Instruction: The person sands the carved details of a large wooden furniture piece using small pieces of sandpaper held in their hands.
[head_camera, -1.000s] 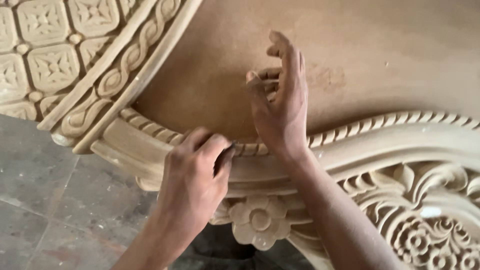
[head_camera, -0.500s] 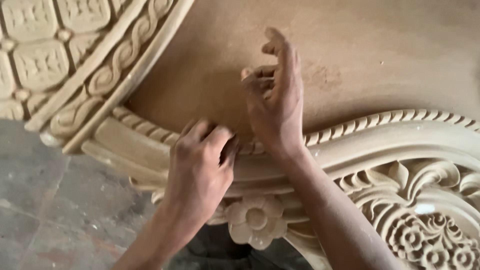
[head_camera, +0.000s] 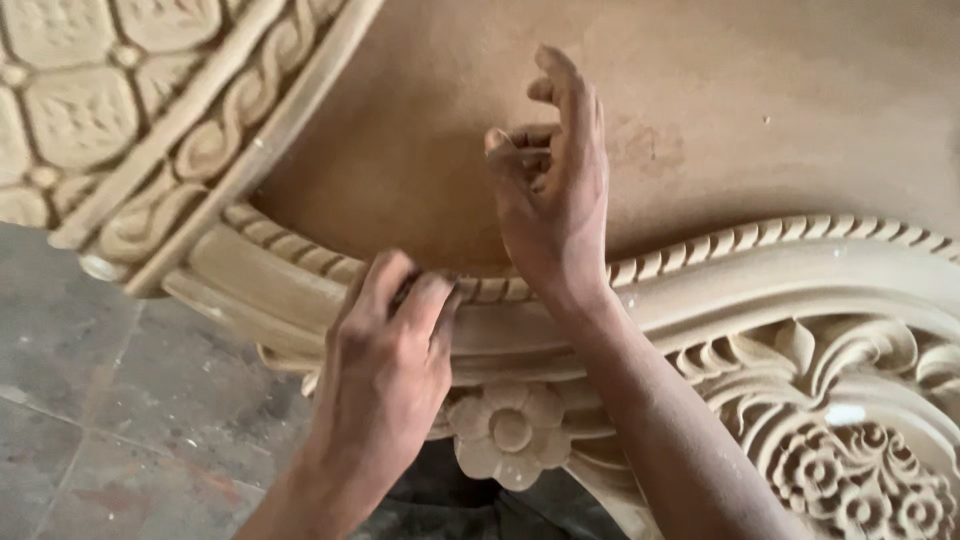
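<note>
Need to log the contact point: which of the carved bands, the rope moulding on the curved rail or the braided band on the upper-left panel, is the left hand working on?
The rope moulding on the curved rail: left hand pinches it; the braided band lies untouched, away from both hands.

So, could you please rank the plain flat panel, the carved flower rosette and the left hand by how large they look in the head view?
1. Plain flat panel, by far the largest.
2. Left hand, though nearness to the camera inflates it.
3. Carved flower rosette.
</note>
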